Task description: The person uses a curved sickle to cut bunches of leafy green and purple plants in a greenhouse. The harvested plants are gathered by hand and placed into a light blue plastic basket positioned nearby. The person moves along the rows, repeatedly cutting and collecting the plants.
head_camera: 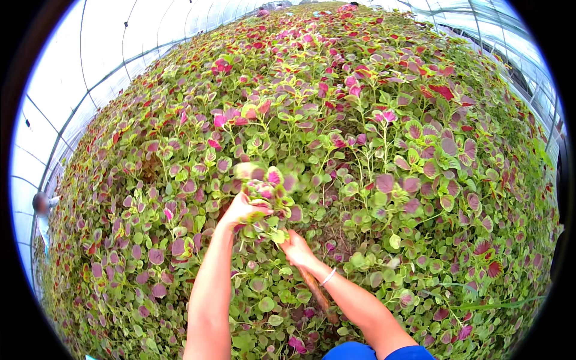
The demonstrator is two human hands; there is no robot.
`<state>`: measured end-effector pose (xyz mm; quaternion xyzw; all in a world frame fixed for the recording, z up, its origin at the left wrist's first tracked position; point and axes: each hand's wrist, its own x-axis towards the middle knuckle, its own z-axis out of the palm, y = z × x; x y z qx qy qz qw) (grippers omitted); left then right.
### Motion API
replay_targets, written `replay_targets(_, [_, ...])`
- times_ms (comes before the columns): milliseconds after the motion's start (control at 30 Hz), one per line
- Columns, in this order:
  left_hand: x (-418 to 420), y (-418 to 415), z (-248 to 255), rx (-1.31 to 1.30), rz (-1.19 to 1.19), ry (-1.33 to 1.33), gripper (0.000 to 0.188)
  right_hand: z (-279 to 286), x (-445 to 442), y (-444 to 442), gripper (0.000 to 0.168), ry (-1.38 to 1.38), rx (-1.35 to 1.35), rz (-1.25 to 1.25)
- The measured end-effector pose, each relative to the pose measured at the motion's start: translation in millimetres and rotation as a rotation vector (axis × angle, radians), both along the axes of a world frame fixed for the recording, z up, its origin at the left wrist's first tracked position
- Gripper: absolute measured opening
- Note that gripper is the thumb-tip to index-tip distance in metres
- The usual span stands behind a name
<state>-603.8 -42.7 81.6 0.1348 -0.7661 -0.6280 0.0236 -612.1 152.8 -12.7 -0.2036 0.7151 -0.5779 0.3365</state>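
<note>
My left hand (pixel 245 209) is closed around a bunch of leafy amaranth plants (pixel 265 193), green with pink and purple centres, lifted a little above the bed. Just to its right and lower, my right hand (pixel 294 247) grips a wooden handle (pixel 317 292) that slants down to the right under my forearm. The far end of whatever the handle belongs to is hidden by leaves. A pale bracelet (pixel 328 276) circles my right wrist. Some leaves at the bunch are blurred.
Dense amaranth (pixel 157 256) spreads all around. Some bare soil (pixel 335 234) shows right of my hands. Curved metal hoops (pixel 72 114) and plastic sheeting (pixel 148 27) enclose the bed. A person (pixel 43 216) is at the far left; other people (pixel 348 7) are at the far end.
</note>
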Motion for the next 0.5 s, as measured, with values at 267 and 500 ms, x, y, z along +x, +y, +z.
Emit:
replay_targets(267, [56.6, 3.5, -60.6, 0.189, 0.487, -0.014, 0.039, -0.6, 62.8, 120.8, 0.025, -0.115, 0.034, -0.073])
replay_targets(500, [137.6, -87.0, -62.5, 0.412, 0.504, 0.264, 0.046, 45.7, 27.6, 170.4, 0.016, -0.18, -0.265, -0.377])
